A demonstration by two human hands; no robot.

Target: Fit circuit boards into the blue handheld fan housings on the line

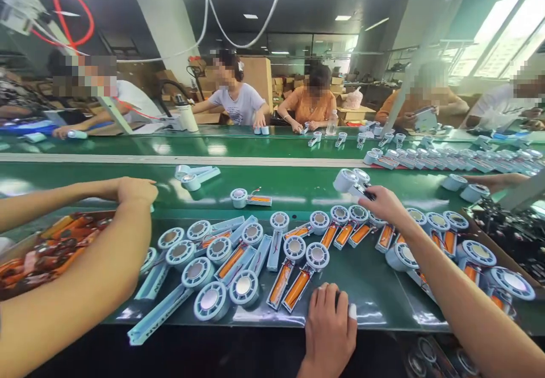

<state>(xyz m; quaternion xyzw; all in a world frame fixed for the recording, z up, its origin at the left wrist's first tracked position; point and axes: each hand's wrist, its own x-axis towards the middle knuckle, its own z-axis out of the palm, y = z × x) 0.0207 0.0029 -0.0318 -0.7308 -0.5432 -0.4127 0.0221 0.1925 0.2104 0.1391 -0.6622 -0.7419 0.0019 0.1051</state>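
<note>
My left hand (328, 324) lies knuckles up at the near edge of the green bench (366, 287). Its fingers are curled over something dark that I cannot make out, and a white cot covers one fingertip. It sits just right of two open fan handles with orange batteries (293, 287). My right hand (385, 205) reaches far forward over the row of pale blue handheld fan halves (340, 225). It grips a white fan head (351, 180) at a dark part, over the green conveyor belt (298, 188).
A co-worker's two arms (85, 253) come in from the left, their hands meeting near the belt beside a box of orange parts (46, 247). Another arm (494, 180) lies at the right. Several people sit across the belt. More fans line the far right (447, 159).
</note>
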